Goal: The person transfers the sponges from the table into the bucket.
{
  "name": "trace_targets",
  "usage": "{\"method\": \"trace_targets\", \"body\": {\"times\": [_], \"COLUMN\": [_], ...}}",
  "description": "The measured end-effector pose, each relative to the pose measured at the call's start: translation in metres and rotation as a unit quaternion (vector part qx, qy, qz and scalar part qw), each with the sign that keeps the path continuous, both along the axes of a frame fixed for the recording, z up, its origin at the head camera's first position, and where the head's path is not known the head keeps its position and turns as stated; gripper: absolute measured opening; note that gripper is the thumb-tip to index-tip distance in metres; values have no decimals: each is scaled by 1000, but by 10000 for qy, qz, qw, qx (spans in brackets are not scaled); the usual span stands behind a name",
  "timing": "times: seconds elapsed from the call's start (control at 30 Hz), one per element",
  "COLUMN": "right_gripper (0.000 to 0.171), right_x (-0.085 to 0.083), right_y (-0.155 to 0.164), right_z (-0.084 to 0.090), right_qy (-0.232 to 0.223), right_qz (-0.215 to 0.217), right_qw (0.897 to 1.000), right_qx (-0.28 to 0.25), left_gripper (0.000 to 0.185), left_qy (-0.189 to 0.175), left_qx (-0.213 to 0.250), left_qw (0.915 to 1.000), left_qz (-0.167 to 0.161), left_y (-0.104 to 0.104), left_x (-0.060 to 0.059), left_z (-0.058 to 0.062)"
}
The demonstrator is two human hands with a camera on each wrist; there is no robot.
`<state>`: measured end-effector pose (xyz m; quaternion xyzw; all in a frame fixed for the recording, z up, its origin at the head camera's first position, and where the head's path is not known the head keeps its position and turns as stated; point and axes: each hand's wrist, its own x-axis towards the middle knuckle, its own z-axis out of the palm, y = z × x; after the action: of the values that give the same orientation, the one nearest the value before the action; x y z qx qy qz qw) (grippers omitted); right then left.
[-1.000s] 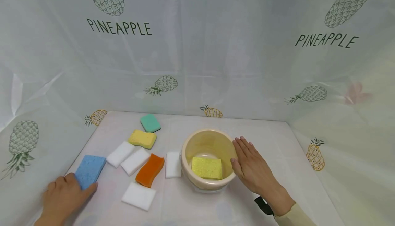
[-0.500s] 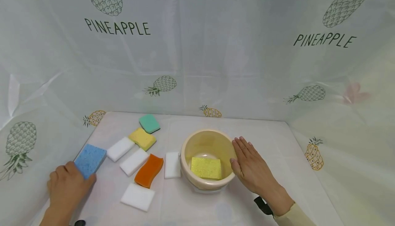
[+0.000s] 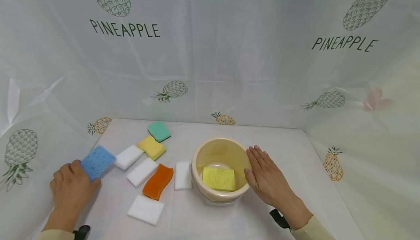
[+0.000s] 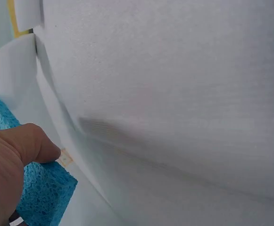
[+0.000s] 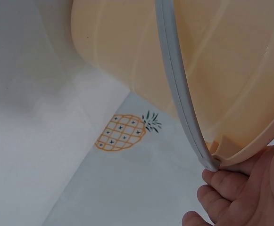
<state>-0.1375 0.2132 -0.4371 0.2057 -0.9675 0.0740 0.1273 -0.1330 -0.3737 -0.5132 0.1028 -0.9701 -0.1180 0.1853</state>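
Note:
On the left my left hand (image 3: 72, 187) grips a blue sponge (image 3: 97, 161) between thumb and fingers. The left wrist view shows the thumb bent over the porous blue sponge (image 4: 45, 193). Beside the cream bucket (image 3: 220, 196), my right hand (image 3: 270, 180) lies with straight fingers along the right side of its rim. In the right wrist view, fingertips reach the end of the bucket's grey handle (image 5: 177, 89). A yellow sponge (image 3: 218, 178) lies inside the bucket.
Several white sponges (image 3: 146, 209) lie left of the bucket, around an orange wavy sponge (image 3: 158, 181). Farther back are another yellow sponge (image 3: 151, 148) and a green sponge (image 3: 159, 131). Pineapple-print sheeting (image 3: 210, 58) walls in the table's back and sides.
My left hand has shifted forward with the blue sponge, which is now nearer the white sponges. The far yellow sponge and one white sponge have turned slightly. My right hand stays at the bucket.

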Motion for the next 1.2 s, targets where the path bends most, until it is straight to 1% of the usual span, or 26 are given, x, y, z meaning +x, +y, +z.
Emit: {"method": "trace_targets", "body": {"times": [0.1, 0.13, 0.2, 0.33, 0.4, 0.57, 0.67, 0.9, 0.93, 1.13, 1.2], "right_gripper": [63, 63, 63, 63, 63, 63, 63, 63, 63, 63, 63], "right_x": [0, 0, 0, 0, 0, 0, 0, 0, 0, 0, 0], "right_y": [-1, -1, -1, -1, -1, 0, 0, 0, 0, 0, 0], "right_z": [0, 0, 0, 0, 0, 0, 0, 2, 2, 3, 2], "right_qy": [3, -1, 6, 8, 23, 36, 13, 79, 81, 25, -1], "right_qz": [-7, -10, -10, -1, 10, 17, 17, 56, 56, 30, 13], "right_qw": [10000, 10000, 10000, 10000, 10000, 10000, 10000, 9999, 9999, 9999, 9999], "right_qx": [-7, -7, -6, 3, 16, 35, 42, 84, 86, 100, 103], "left_gripper": [98, 99, 99, 98, 98, 97, 96, 91, 91, 89, 87], "left_qy": [142, 234, 280, 514, 547, 410, 400, 828, 826, 498, 446], "left_qx": [-15, -13, 15, 42, 52, 67, 14, -209, -230, -390, -475], "left_qw": [9999, 9997, 9996, 9983, 9977, 9974, 9963, 9878, 9869, 9856, 9845], "left_qz": [-45, -66, -92, -278, -387, -586, -762, -1300, -1365, -1566, -1631], "left_y": [2, 3, 5, 9, 12, 26, 35, 54, 56, 72, 78], "left_x": [-3, -4, -6, -9, -11, -15, -17, -24, -25, -31, -32], "left_z": [3, 4, 6, 11, 14, 28, 37, 51, 54, 67, 71]}}
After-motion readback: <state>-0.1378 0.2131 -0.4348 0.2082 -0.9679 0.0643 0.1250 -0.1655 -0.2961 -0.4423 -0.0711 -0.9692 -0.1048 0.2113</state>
